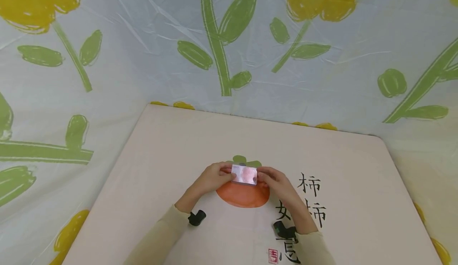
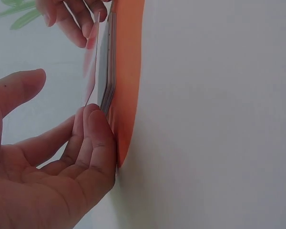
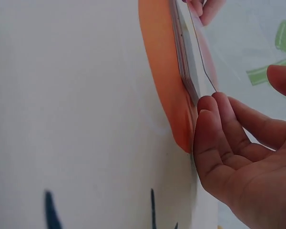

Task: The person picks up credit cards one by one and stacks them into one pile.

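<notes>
A small glossy card [image 1: 244, 174] with a pinkish sheen is between both hands, over the orange persimmon print [image 1: 243, 198]. In the left wrist view it sits a little above a stack of thin cards [image 2: 110, 62], with a narrow gap between. My left hand [image 1: 211, 178] holds the card's left end with bent fingertips, which also lie against the stack's end; the thumb [image 2: 31, 86] is raised away from it. On the other side, my right hand [image 1: 279, 182] has its fingertips at the card's right end, bent likewise, its thumb [image 3: 282, 80] lifted.
A pale tabletop mat [image 1: 171, 137] carries the persimmon print and black brush characters [image 1: 309, 184] on the right. Behind it and at the sides hangs a white flower-printed sheet [image 1: 143, 58]. Black devices are strapped at the left wrist [image 1: 197, 218] and right wrist [image 1: 284, 230].
</notes>
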Demonstrator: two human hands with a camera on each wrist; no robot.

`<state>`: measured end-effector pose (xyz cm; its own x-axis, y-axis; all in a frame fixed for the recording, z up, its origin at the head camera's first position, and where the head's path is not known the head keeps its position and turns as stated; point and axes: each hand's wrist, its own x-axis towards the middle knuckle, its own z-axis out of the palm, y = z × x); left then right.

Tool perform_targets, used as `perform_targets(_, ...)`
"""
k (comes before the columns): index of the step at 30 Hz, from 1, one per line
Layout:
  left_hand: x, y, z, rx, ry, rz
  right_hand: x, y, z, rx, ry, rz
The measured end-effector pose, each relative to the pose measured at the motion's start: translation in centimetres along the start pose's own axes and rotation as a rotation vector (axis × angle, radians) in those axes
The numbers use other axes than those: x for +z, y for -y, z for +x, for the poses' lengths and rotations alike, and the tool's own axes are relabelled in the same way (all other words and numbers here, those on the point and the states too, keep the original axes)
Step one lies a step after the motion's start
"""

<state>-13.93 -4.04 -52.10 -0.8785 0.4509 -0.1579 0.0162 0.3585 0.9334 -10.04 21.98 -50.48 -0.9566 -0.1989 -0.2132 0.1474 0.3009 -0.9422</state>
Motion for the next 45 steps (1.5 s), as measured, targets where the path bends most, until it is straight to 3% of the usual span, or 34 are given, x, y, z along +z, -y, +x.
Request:
perform_targets(9,0.0,0.2,0.4,-0.035,0.006,0.015,0.1,-0.3,0.4,0.012,0.001,-0.015)
perform_targets(39,0.4,0.3,1.2,-0.022,-0.019,0.119,0.2,-1.2,1.1,0.047,-0.022,-0.054)
perform_targets(45,0.4,0.3,1.1,-0.024,-0.028,0.099,0.3,-0.9,0.9,0.037,-0.027,-0.052)
